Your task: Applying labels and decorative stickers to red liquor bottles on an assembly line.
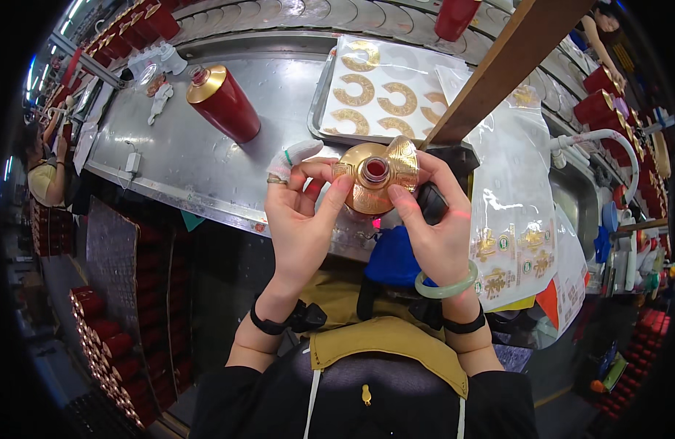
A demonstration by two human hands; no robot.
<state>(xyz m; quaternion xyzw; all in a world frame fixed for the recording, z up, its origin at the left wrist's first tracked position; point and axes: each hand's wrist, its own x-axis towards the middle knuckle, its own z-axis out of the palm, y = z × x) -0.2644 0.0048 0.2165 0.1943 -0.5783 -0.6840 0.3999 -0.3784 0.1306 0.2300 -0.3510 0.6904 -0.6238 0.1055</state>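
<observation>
The left hand grips one red bottle by its gold shoulder, thumb on one end of one gold C-shaped sticker; the right hand pinches its raised other end, apparently mid-application, which calls for smoothing it flat. The bottle is at the counter's near edge; beyond, one second bottle stands, and one tray bears at least five spare stickers

White adapter, curved white pipe, brown wooden post

Uncapped gold-top btl faces up w/ part-lifted gold decal.
</observation>
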